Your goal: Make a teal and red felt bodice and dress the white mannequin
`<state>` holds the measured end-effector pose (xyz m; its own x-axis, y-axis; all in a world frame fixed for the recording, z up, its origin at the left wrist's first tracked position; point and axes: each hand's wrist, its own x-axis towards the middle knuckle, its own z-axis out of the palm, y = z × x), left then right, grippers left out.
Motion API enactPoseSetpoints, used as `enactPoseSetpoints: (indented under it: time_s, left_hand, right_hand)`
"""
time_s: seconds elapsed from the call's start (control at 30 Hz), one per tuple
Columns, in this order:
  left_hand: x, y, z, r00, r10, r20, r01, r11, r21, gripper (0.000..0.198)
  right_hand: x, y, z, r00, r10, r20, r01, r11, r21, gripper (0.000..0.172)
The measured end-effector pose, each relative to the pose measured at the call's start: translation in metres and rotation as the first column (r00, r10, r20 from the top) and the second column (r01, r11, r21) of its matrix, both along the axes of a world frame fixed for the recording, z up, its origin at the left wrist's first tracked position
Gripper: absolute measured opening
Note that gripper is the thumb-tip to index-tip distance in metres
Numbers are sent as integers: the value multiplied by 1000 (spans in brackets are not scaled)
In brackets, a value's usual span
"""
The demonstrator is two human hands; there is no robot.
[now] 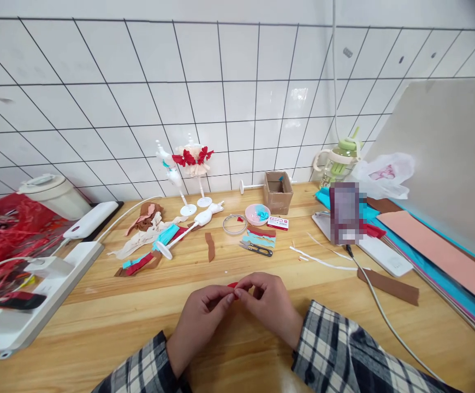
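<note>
Low over the front middle of the table, my left hand (202,315) and my right hand (269,303) meet at the fingertips. Both pinch a small red piece (233,284), cloth or crepe paper by its look, mostly covered by the fingers. Beyond them lie black-handled thread snips (256,249), with short red and blue strips (261,237) just behind. A brown strip (209,246) rests farther left. One small white dress form (207,216) lies on its side over coloured strips. Another (199,185) stands upright, dressed in cream ruffles with red bows.
A pink bowl (251,215) with blue scraps, a metal ring (235,233) and a cardboard box (278,199) stand toward the wall. White power strips (59,289) edge the left side. A phone (344,210), its cable (379,305) and coloured sheets (438,234) occupy the right.
</note>
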<state>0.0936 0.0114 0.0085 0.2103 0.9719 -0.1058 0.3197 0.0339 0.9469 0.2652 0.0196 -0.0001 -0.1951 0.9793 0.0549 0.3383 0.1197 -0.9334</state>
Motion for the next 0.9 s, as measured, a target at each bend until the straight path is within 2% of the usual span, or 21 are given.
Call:
enactPoseSetpoints:
  time_s: [0.1, 0.23, 0.6, 0.77, 0.9]
  left_hand:
    - [0, 1, 0, 997, 17, 75, -13, 999, -49, 24]
    - [1, 2, 0, 997, 37, 73, -32, 996, -78, 25]
    - [4, -2, -1, 1000, 23, -14, -24, 999, -24, 24]
    - [4, 0, 0, 999, 32, -11, -32, 999, -24, 22]
    - [2, 1, 0, 999, 43, 9, -42, 998, -37, 21]
  right_hand:
    - [0, -1, -1, 1000, -19, 1, 19, 998, 52, 15]
    - [-3, -1, -3, 1000, -24, -16, 25, 998, 57, 15]
    - [-6, -2, 0, 999, -22, -45, 21, 1000, -18, 9]
    - [-7, 0, -5, 994, -16, -110, 6, 996, -87, 9]
    - [-4, 5, -9, 975, -58, -215, 25, 988, -151, 11]
